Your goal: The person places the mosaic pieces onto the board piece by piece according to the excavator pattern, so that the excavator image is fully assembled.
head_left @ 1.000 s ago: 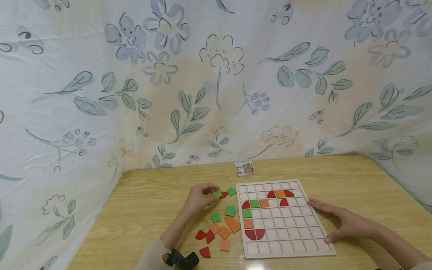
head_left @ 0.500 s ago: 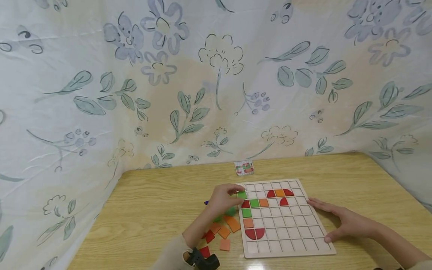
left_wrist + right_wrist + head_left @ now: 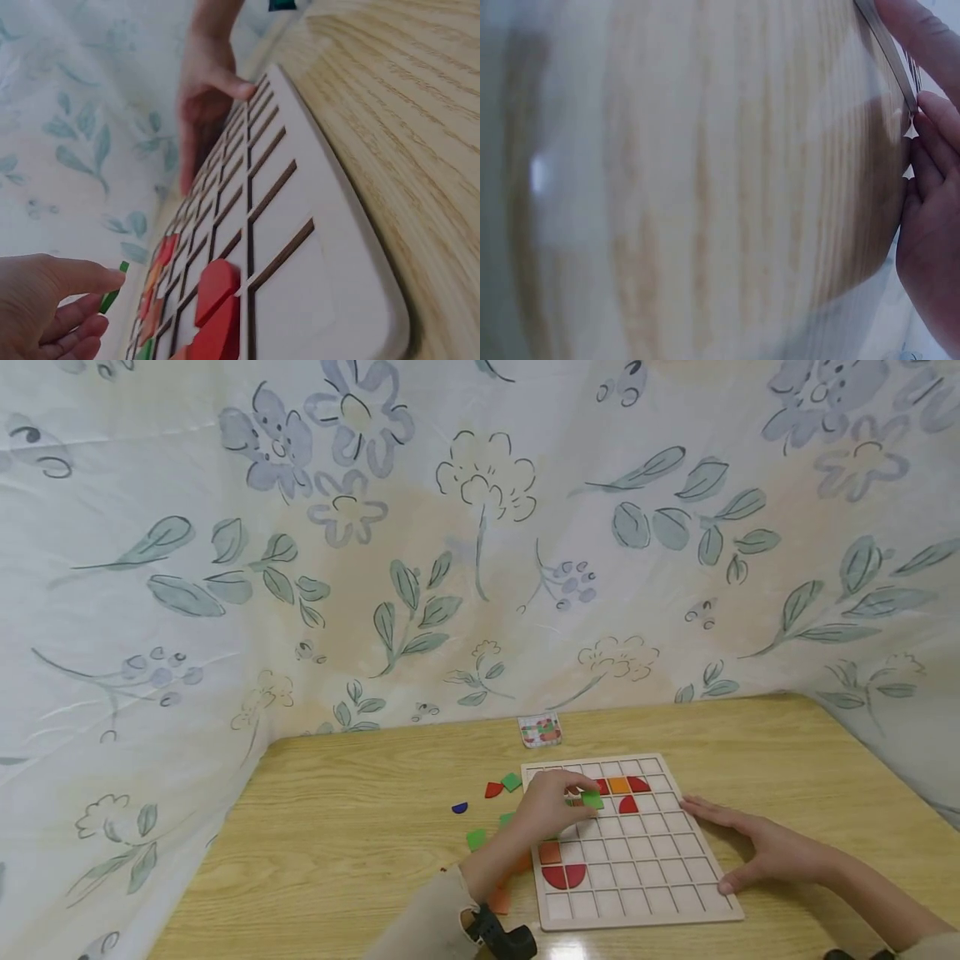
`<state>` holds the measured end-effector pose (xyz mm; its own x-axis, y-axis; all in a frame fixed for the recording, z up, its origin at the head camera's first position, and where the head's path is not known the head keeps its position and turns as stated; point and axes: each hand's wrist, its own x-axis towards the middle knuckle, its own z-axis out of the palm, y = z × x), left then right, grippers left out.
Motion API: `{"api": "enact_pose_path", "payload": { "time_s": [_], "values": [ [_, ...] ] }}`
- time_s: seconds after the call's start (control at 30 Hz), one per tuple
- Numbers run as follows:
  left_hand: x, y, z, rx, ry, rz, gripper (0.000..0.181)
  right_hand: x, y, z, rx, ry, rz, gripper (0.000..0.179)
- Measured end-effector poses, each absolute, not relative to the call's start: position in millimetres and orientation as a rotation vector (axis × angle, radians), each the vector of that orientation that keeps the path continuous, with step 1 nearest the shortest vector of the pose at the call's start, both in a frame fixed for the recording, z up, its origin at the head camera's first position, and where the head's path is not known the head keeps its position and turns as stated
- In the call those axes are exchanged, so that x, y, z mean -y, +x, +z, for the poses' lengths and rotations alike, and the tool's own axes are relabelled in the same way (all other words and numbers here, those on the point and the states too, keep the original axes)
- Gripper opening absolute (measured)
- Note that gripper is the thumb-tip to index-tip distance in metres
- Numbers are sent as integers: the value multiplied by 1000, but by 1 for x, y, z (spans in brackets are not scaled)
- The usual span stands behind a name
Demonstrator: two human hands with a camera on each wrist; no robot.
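Your left hand (image 3: pixel 553 806) pinches green tile (image 3: pixel 592 800); dipping fingers could knock red tile (image 3: pixel 628 806). Right hand (image 3: pixel 776 852), splayed, touches board (image 3: pixel 611 906).

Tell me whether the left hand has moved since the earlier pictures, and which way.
Yes. Against the grid board in the head view, the left hand has moved right, from beside its left edge to over it, pinching a green square.

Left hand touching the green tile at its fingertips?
Touching: in the left wrist view, the left hand pinches the green tile with its thumb.
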<state>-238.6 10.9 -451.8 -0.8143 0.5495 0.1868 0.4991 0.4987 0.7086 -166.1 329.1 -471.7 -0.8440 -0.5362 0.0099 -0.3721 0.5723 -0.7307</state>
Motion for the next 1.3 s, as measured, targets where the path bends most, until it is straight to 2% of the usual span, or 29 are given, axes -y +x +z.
{"api": "enact_pose_path", "payload": {
  "time_s": [0.27,0.53,1.3],
  "values": [
    [-21,-241,-461,-2667,834,1240,20,-328,-167,-469,-2598,-729,-1097,94],
    [-26,-242,-468,-2709,941,1186,20,-326,-168,-471,-2587,-752,-1125,94],
    [-24,-245,-472,-2721,954,1178,19,-331,-168,-476,-2620,-802,-1114,93]
  ]
}}
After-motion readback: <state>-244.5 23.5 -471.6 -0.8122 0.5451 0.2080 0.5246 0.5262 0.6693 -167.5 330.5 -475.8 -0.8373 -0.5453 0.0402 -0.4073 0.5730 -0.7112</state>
